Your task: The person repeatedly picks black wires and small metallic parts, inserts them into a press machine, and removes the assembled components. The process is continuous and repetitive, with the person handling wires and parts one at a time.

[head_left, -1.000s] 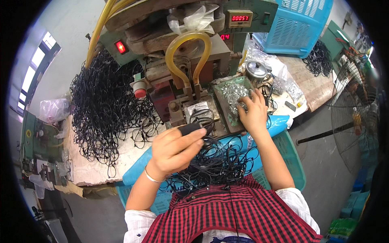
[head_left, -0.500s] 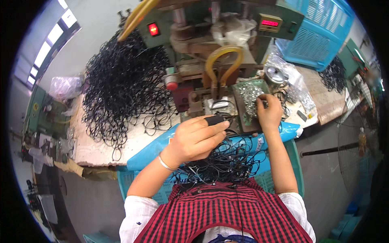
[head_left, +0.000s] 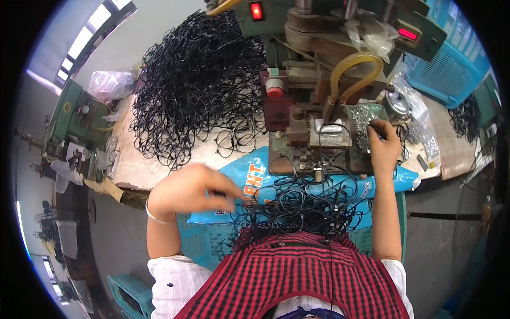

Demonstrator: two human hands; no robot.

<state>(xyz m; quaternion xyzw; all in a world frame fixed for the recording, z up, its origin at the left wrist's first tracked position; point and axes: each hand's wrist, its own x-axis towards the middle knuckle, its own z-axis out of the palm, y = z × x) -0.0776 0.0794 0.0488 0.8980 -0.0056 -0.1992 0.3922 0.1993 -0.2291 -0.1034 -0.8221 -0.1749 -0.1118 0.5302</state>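
Left hand (head_left: pixel 194 191) pinches a strand at the left edge of the black cord tangle (head_left: pixel 297 204) in the lap. Right hand (head_left: pixel 383 146) is nearer the press (head_left: pixel 319 95), fingertips dipped in the tray of small metal parts (head_left: pixel 366 119) at its right; grasp unclear.

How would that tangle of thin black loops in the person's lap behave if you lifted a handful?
The black loops look thin and wiry, so they would probably flop and sag, and feel light. They lie interlaced, so a handful would likely drag neighbours along. The left hand is at the tangle's edge; the right hand reaches the small metal parts.
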